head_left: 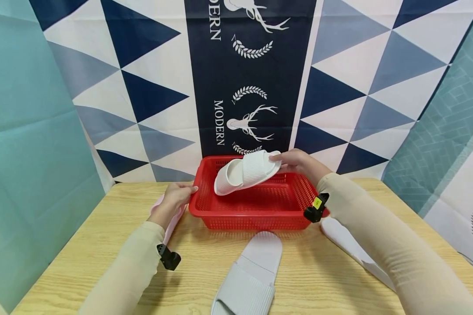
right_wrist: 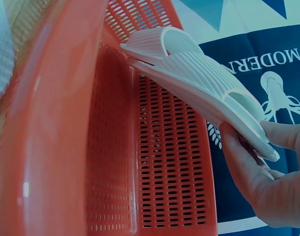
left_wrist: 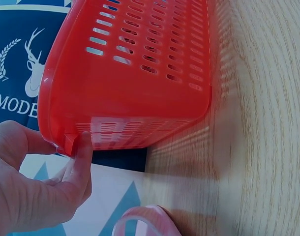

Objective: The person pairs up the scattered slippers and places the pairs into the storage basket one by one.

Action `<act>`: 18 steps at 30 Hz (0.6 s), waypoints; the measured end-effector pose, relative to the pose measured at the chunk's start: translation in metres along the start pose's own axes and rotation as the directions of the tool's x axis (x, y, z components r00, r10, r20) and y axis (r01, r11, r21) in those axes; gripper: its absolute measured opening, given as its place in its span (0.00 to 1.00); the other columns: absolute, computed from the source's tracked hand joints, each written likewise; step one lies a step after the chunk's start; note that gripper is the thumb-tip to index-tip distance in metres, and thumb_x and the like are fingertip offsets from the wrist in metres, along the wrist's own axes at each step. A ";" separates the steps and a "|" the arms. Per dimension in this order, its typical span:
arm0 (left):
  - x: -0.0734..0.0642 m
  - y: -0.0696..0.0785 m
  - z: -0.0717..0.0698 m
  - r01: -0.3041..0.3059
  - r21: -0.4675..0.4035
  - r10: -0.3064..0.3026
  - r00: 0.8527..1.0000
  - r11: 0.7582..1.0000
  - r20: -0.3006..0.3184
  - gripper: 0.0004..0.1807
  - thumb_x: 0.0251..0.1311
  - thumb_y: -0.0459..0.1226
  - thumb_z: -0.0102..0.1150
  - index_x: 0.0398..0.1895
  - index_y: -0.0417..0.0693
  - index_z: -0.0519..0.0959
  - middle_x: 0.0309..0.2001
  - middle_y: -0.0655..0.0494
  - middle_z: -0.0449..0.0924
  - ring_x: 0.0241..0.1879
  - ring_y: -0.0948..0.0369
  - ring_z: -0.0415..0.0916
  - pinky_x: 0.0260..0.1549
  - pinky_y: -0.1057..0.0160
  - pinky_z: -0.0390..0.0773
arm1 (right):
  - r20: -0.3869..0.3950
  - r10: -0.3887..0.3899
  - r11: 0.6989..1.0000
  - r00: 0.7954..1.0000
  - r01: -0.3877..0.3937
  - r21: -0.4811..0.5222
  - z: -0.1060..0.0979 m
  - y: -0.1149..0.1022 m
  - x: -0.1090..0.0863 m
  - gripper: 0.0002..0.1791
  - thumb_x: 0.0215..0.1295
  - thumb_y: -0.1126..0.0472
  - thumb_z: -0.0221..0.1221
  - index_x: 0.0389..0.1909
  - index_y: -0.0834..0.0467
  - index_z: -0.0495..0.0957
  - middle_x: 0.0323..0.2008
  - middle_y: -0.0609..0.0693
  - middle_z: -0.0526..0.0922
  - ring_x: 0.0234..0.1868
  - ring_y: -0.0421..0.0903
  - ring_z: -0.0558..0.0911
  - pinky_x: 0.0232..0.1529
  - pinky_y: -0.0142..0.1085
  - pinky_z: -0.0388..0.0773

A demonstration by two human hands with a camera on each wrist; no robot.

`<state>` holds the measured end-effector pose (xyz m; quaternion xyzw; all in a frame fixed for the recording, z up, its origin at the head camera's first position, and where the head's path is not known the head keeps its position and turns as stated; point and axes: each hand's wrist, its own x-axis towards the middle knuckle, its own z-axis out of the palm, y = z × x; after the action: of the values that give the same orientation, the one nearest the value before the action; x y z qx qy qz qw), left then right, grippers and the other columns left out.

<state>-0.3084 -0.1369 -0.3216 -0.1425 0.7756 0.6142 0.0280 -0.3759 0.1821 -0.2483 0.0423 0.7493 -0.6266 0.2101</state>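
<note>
A white slipper (head_left: 254,168) with a wide ribbed strap is held tilted over the red plastic basket (head_left: 256,222). A second ribbed arch shows at its far end in the right wrist view. My right hand (head_left: 297,161) pinches its near end between thumb and fingers, above the basket's right rear part. At the basket's left rim, my left hand (head_left: 177,197) grips the edge, the thumb on one side and fingers on the other in the left wrist view. The basket's visible floor, under the slipper, is bare red mesh.
A pale grey slipper (head_left: 244,284) lies on the wooden table in front of the basket. Partly behind the left hand is a pink slipper (head_left: 175,223). Another white slipper (head_left: 351,245) lies on the right, partly under the right forearm. A patterned cloth (head_left: 157,78) hangs behind.
</note>
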 end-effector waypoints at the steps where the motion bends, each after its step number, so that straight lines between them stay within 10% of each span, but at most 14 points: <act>1: 0.000 0.000 0.000 0.001 0.001 -0.001 1.000 1.000 -0.001 0.19 0.63 0.33 0.55 0.56 0.32 0.76 0.50 0.40 0.77 0.32 0.62 0.77 0.52 0.59 0.80 | 0.000 -0.004 1.000 1.000 0.004 -0.004 0.001 0.000 0.001 0.22 0.69 0.66 0.53 0.60 0.69 0.62 0.33 0.49 0.76 0.28 0.37 0.82 0.34 0.30 0.83; 18: 0.002 0.000 0.000 0.010 -0.013 -0.010 1.000 1.000 0.005 0.20 0.64 0.33 0.55 0.57 0.32 0.75 0.51 0.39 0.76 0.34 0.61 0.78 0.57 0.54 0.77 | -0.074 -0.009 0.982 0.997 -0.005 -0.188 0.012 -0.004 0.014 0.25 0.67 0.61 0.56 0.59 0.73 0.64 0.31 0.50 0.76 0.24 0.36 0.81 0.53 0.40 0.78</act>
<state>-0.3107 -0.1376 -0.3217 -0.1451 0.7709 0.6194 0.0323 -0.3869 0.1666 -0.2511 0.0448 0.8126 -0.5510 0.1846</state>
